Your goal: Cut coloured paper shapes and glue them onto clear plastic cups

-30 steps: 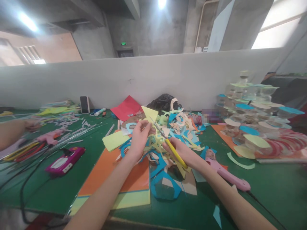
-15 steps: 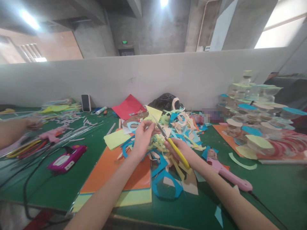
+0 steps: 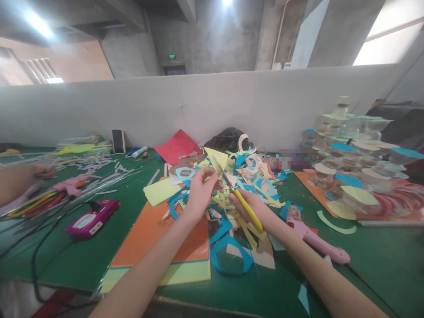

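A piece of pale yellow paper (image 3: 217, 158) is pinched in my left hand (image 3: 201, 193), its corner pointing up and away from me. My right hand (image 3: 247, 205) grips a pair of scissors (image 3: 245, 207) with yellow handles. The blades reach up and left to the paper near my left fingertips; whether they are apart is hard to make out. Beneath both hands lies a heap of paper offcuts (image 3: 232, 260) in blue, cream and yellow. A stack of orange paper (image 3: 145, 243) lies under my left forearm.
A pink glue gun (image 3: 318, 243) lies right of my right forearm. Layered cups and paper discs (image 3: 354, 176) stand at the right. At the left are a magenta device (image 3: 92, 218), a phone (image 3: 118, 141) and another person's hand (image 3: 44, 170). A black bag (image 3: 227, 138) sits against the partition.
The yellow paper and my left hand have shifted slightly to the right. My right hand and the scissors have barely moved.
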The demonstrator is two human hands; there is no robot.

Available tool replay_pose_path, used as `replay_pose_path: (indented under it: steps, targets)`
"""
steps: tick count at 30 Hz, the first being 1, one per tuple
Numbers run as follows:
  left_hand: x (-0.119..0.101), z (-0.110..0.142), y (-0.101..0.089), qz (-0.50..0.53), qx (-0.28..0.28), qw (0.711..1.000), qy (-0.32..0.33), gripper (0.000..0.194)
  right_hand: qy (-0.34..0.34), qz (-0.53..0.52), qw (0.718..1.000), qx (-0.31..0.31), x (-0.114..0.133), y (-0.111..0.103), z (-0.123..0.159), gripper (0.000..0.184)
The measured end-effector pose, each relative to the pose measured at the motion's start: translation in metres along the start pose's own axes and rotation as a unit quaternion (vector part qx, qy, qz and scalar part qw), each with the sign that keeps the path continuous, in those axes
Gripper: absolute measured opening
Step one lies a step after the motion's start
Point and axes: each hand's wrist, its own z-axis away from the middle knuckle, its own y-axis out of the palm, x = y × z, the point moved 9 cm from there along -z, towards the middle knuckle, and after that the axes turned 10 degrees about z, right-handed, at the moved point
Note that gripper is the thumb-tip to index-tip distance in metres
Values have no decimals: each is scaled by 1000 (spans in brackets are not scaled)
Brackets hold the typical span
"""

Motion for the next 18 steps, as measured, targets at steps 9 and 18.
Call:
replay_pose_path:
  steps: [9, 18]
  targets:
    - [-1, 4, 8, -29, 35, 999, -20, 16, -48, 20, 999, -11, 7, -6, 2, 42]
    - [-7, 3, 2, -94, 6, 995, 45, 20, -28, 25, 999, 7, 4, -3, 0, 40]
